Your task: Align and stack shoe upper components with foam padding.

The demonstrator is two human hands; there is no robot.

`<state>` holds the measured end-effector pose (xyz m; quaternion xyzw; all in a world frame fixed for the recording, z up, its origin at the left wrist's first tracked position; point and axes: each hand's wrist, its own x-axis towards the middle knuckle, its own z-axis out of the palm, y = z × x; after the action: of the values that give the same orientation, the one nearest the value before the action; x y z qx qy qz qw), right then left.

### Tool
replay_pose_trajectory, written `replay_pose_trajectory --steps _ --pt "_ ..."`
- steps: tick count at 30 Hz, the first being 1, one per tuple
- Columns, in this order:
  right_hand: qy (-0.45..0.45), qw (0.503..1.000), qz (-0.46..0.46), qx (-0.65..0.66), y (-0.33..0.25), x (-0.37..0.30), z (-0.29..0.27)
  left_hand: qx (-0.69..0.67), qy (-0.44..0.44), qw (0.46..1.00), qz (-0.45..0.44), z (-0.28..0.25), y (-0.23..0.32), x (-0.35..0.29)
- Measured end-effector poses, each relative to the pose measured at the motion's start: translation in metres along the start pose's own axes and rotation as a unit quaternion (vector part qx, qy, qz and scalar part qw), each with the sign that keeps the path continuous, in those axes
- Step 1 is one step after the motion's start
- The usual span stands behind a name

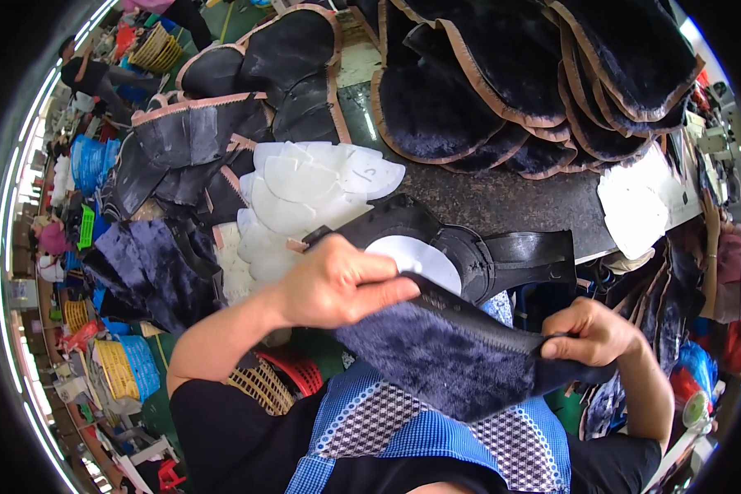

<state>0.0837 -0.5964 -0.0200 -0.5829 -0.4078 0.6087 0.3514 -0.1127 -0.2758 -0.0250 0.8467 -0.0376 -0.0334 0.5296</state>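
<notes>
Between my hands, in front of my blue apron, a fur-lined dark shoe upper piece [445, 354] is stretched out, its smooth black edge turned upward. My left hand [337, 284] pinches one end of that edge between thumb and fingers. The other end is gripped in my right hand [589, 333], fingers closed round it. Just beyond the piece lies a black leather piece [395, 226] with a strap-like end reaching right. White round material [424, 255] shows within its curve. Pale, semi-clear stacked sheets [305, 185] lie past my left hand.
Black leather pieces with tan edges [214, 128] are heaped at the far left of the dark worktable [502, 198]. Fur-lined pieces [453, 99] pile up at the far right. White sheets [632, 206] lie at the right edge. Baskets [115, 366] stand lower left; people work in the background.
</notes>
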Motion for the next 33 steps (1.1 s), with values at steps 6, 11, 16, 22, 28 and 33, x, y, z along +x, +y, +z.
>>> replay_pose_trajectory --steps 6,11,16,22,28,33 --pt "0.329 0.932 -0.006 -0.151 0.044 -0.008 0.027 0.159 -0.013 0.968 0.195 0.003 -0.015 0.0" --pt "0.489 0.844 0.063 -0.21 0.075 0.01 -0.007 0.145 -0.04 0.977 0.149 0.009 -0.046 -0.003" --pt "0.454 0.765 -0.094 -0.447 0.006 0.083 -0.06 0.02 -0.019 0.999 0.038 0.027 -0.063 -0.031" --pt "0.394 0.614 -0.155 -0.666 -0.034 0.114 -0.06 -0.011 0.052 0.998 -0.028 0.032 -0.053 -0.043" --pt "0.064 0.962 -0.114 -0.24 -0.052 0.111 0.01 0.03 0.141 0.983 0.113 0.027 -0.04 -0.037" --pt "0.032 0.967 0.001 -0.253 -0.124 0.093 0.004 -0.036 0.2 0.979 0.022 0.003 -0.004 -0.046"
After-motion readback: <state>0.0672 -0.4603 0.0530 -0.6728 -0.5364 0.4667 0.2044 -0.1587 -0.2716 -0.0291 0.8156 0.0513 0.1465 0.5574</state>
